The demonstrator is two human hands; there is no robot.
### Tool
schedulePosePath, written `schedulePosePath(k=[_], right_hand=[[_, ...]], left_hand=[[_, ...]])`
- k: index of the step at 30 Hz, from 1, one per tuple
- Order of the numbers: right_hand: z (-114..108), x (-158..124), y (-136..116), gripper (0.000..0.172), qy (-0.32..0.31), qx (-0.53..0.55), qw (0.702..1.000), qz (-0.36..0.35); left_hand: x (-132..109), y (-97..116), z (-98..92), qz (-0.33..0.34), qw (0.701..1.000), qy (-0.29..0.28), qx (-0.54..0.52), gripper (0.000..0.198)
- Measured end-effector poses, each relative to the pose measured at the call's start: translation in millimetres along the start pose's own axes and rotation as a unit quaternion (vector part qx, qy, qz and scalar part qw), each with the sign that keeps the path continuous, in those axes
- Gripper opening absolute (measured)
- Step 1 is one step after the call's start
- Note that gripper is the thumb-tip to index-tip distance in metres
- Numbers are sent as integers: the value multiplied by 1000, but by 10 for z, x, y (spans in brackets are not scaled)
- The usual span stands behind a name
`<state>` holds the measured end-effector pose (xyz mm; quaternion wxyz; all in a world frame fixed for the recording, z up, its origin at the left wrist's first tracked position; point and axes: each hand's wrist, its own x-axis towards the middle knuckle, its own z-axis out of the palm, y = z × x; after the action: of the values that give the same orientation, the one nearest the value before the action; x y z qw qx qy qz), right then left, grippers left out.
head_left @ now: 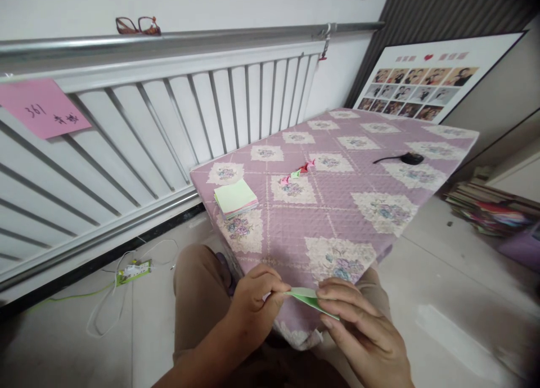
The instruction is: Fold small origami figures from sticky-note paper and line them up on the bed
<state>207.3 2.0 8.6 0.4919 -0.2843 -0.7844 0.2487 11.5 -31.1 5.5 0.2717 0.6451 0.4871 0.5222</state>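
A piece of folded green paper is held between my two hands above the near corner of the table. The thumb and forefinger of my left hand pinch its left end. My right hand grips the other end, fingers on top and thumb beneath. Between them the two layers of the paper stand slightly apart. Farther back on the cloth lies a stack of square paper with a pale green sheet on top. Several small folded paper pieces, pink, green and red, lie in a row to its right.
A purple floral tablecloth covers the table. On its right side rests a black object with a cord. A white radiator runs along the left, with glasses on the pipe above. A power strip lies on the floor.
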Motion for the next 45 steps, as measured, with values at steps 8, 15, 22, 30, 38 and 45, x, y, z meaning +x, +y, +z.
schedulePosePath(k=[8,15,22,30,38,45], right_hand=[[118,-48,-18,25,79,77,981,161],[180,10,87,30,-35,174,912,371],[216,54,136,38,-69,175,887,422],[316,51,174,41,-3,267,867,421],[460,-17,238,38,-2,285,835,470],[402,-14,264,32,-56,223,876,424]], left_hand=[[-5,1,29,-110,991,-8,-70,11],[-30,-111,45,-270,956,-2,-119,14],[1,-136,29,-293,943,-125,-99,14],[-40,-258,101,-287,953,-71,-68,26],[-73,-246,209,-283,950,-97,-90,16],[-92,-262,197,-284,942,-140,-111,13]])
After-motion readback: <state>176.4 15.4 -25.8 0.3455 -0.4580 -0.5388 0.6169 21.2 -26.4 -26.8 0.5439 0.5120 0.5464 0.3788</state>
